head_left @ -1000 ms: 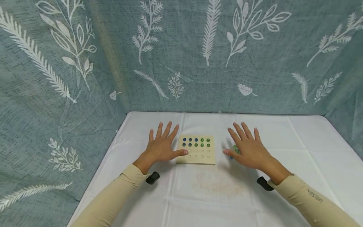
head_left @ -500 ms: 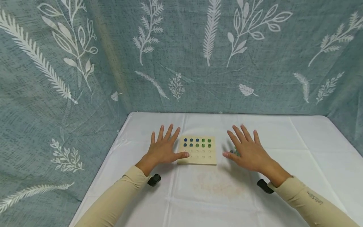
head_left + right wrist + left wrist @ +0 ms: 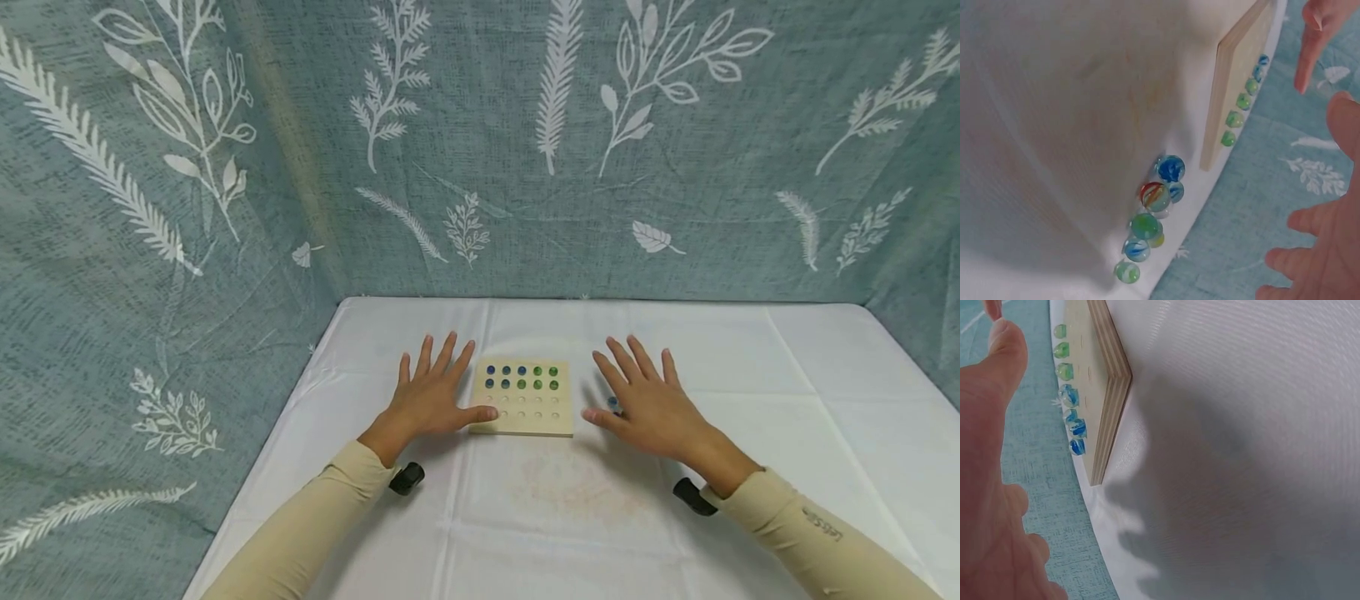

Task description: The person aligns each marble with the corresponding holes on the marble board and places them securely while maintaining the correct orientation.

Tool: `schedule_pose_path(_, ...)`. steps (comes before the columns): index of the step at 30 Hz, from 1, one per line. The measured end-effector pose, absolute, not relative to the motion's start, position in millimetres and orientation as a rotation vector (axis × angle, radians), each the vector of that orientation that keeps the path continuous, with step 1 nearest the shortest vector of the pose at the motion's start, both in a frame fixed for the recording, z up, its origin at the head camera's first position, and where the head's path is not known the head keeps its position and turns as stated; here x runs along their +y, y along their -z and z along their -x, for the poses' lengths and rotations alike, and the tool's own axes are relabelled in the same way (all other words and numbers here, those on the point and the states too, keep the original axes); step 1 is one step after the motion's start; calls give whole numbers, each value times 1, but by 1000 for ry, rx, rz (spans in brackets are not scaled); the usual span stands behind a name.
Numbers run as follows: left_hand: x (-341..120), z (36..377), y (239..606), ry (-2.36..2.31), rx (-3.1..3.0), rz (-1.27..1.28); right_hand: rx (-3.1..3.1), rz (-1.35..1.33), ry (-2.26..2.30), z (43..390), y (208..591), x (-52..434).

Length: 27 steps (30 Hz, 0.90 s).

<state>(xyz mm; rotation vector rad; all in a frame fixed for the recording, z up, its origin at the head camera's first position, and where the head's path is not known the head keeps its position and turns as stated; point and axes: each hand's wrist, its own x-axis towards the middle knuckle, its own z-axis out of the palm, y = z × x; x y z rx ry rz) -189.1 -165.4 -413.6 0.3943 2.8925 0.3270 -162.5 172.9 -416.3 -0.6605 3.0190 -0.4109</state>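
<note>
A pale wooden board (image 3: 525, 425) with rows of round hollows lies mid-table. Blue marbles (image 3: 506, 384) and green marbles (image 3: 537, 384) sit in its two far rows; the two near rows show bare hollows. My left hand (image 3: 425, 400), fingers spread and holding nothing, is over the board's left side, its thumb overlapping the near left corner in the head view. To the right, my right hand (image 3: 652, 408) hovers with spread fingers above a cluster of loose glass marbles (image 3: 1146, 226), mostly hidden under it in the head view. One marble there has a red swirl (image 3: 1155, 196).
A white cloth (image 3: 570, 542) with fold creases and a faint brownish stain covers the table. Teal leaf-print fabric (image 3: 480, 150) hangs behind and at the sides. Black wrist devices (image 3: 407, 478) show beneath both cuffs.
My right hand has shifted slightly left and toward me, covering more of the loose marbles. The left hand stays nearly still, and the board's marbles look the same.
</note>
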Motion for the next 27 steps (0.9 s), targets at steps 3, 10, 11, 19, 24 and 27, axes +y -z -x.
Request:
schedule_pose_path(3, -164, 188, 416, -332, 2877, -398, 3016, 658, 419, 160, 418, 173)
schedule_pose_path(10, -166, 189, 423, -322, 2862, -423, 3007, 672, 416, 158, 422, 172)
schedule_pose_path(11, -167, 189, 423, -323, 2863, -427, 3007, 675, 413, 159, 422, 172)
schedule_pose_path(19, -170, 191, 423, -344, 2840, -438, 3001, 668, 406, 161, 422, 166)
schedule_pose_path(24, -171, 192, 426, -340, 2832, -435, 2997, 676, 396, 160, 424, 165)
schedule_pose_path(27, -171, 193, 428, -333, 2820, -435, 2999, 677, 391, 160, 425, 165)
